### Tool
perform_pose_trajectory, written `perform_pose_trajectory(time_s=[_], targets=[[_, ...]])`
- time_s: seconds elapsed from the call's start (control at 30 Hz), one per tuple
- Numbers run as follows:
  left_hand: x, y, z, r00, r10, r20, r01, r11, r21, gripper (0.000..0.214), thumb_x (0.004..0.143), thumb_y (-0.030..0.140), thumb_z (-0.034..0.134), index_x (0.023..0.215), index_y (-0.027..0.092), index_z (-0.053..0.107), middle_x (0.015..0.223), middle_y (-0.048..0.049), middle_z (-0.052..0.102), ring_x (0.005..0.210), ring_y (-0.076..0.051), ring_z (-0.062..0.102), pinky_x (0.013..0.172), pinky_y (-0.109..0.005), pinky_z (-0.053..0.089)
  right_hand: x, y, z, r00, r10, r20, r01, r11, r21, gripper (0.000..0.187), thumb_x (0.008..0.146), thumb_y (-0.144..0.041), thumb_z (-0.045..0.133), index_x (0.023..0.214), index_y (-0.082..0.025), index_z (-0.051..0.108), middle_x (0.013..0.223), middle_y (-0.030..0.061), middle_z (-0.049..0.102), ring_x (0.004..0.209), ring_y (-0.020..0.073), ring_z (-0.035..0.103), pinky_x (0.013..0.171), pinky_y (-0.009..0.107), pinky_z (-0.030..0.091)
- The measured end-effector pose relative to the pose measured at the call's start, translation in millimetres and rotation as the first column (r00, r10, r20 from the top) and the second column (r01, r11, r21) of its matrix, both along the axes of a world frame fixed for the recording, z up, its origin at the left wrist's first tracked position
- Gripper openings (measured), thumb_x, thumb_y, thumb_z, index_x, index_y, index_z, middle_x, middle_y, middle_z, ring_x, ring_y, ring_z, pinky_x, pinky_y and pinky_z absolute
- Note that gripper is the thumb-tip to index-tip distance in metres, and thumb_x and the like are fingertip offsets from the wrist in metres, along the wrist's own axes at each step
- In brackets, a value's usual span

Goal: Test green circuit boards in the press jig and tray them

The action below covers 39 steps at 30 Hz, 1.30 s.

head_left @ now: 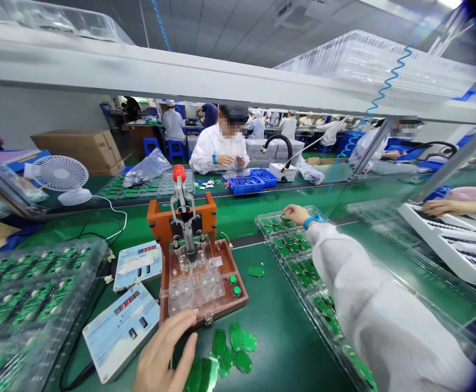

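My left hand [166, 348] rests at the front edge of a brown test fixture [203, 288], thumb and fingers apart. Beside and below its thumb lie several loose green circuit boards [233, 348]. Out to the right, my right hand [297, 214] is at the far end of a clear plastic tray [278, 261], its fingertips pinched on a small green circuit board that they partly cover. Other green boards fill the tray's pockets, partly hidden under my right sleeve. The fixture has a red-knobbed toggle clamp [179, 174] and two green buttons. A single board [256, 271] lies between fixture and tray.
Two meter boxes [123, 329] with red digits stand left of the fixture, with cables. Stacked trays of boards [29, 305] lie far left, near a white fan [60, 177]. A co-worker [221, 144] sits opposite behind blue bins [246, 184]. Another person's hand touches a white rack [445, 250] at right.
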<state>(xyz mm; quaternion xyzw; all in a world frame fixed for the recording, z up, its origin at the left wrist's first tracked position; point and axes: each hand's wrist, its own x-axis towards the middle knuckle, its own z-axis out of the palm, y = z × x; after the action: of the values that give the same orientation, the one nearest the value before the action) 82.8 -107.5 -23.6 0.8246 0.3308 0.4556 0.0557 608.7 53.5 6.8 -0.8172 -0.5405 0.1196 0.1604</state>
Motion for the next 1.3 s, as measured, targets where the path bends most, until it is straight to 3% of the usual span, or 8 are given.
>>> perform_pose_trajectory(time_s=[0.33,0.57,0.63,0.73,0.83,0.93,1.03,1.3], targets=[[-4,5,2.7,0.999,0.002,0.04,-0.001,0.999,-0.034,0.022,0.096,0.016,0.058,0.113,0.026,0.068,0.112,-0.005,0.075,0.103,-0.021,0.074,0.092,-0.03,0.061,-33,-14,16.7,0.994,-0.011,0.112,-0.019,0.965,0.263,0.032,0.099,-0.04,0.062,0.122,-0.017,0.063,0.123,0.0083,0.065,0.105,0.0196,0.066,0.091,0.041,0.058],[-3,0,22.2,0.995,-0.038,0.092,0.042,0.998,-0.049,0.017,0.095,0.011,0.059,0.107,0.022,0.066,0.09,-0.0029,0.076,0.08,-0.016,0.074,0.077,-0.027,0.059,-121,-94,46.3,0.947,0.295,0.123,-0.319,0.848,0.424,0.02,0.096,-0.035,0.055,0.099,-0.02,0.068,0.091,0.0061,0.072,0.081,0.019,0.067,0.079,0.033,0.053],[-7,2,26.5,0.995,-0.032,0.095,0.039,0.996,-0.075,0.01,0.095,0.014,0.06,0.098,0.02,0.067,0.082,-0.0023,0.075,0.071,-0.015,0.071,0.068,-0.026,0.057,-155,-125,48.5,0.883,0.454,0.123,-0.461,0.786,0.411,0.02,0.095,-0.037,0.054,0.093,-0.023,0.069,0.089,0.004,0.073,0.079,0.0178,0.067,0.077,0.031,0.052],[-19,4,31.9,0.997,-0.058,0.049,0.065,0.983,-0.173,0.012,0.096,0.022,0.061,0.086,0.02,0.069,0.073,-0.0019,0.072,0.062,-0.014,0.067,0.06,-0.026,0.054,-200,-164,41.1,0.645,0.757,0.108,-0.752,0.602,0.268,0.022,0.097,-0.033,0.05,0.094,-0.025,0.07,0.088,0.0036,0.074,0.08,0.018,0.067,0.078,0.031,0.052],[-35,-1,37.4,0.975,-0.204,-0.087,0.157,0.911,-0.38,0.015,0.096,0.027,0.062,0.088,0.023,0.075,0.079,-0.0035,0.075,0.071,-0.017,0.071,0.068,-0.029,0.058,-227,-190,19.5,0.513,0.858,0.005,-0.849,0.507,0.152,0.023,0.1,-0.033,0.051,0.107,-0.027,0.072,0.099,0.004,0.076,0.093,0.0207,0.069,0.085,0.034,0.055],[-48,-15,41.2,0.885,-0.404,-0.231,0.226,0.807,-0.545,0.021,0.091,0.019,0.064,0.1,0.031,0.079,0.108,-0.0041,0.078,0.103,-0.022,0.072,0.09,-0.035,0.06,-236,-205,-7.4,0.509,0.86,-0.04,-0.849,0.509,0.139,0.023,0.1,-0.035,0.056,0.115,-0.027,0.071,0.118,0.005,0.074,0.111,0.0237,0.068,0.097,0.039,0.055],[-55,-28,41.4,0.82,-0.47,-0.326,0.221,0.787,-0.577,0.046,0.081,0.004,0.061,0.108,0.038,0.078,0.128,0.0003,0.073,0.126,-0.025,0.064,0.104,-0.042,0.055,-240,-211,-27.3,0.537,0.843,-0.026,-0.832,0.534,0.149,0.027,0.096,-0.037,0.063,0.12,-0.027,0.07,0.13,0.0069,0.07,0.12,0.0268,0.065,0.102,0.044,0.055],[-52,-27,37.1,0.774,-0.513,-0.371,0.233,0.776,-0.586,0.043,0.083,0.003,0.063,0.105,0.037,0.078,0.119,0.0032,0.076,0.128,-0.025,0.064,0.107,-0.044,0.054,-249,-206,-33.4,0.562,0.826,-0.044,-0.821,0.563,0.09,0.026,0.094,-0.033,0.067,0.118,-0.024,0.07,0.131,0.0071,0.07,0.122,0.0274,0.064,0.104,0.045,0.056]])
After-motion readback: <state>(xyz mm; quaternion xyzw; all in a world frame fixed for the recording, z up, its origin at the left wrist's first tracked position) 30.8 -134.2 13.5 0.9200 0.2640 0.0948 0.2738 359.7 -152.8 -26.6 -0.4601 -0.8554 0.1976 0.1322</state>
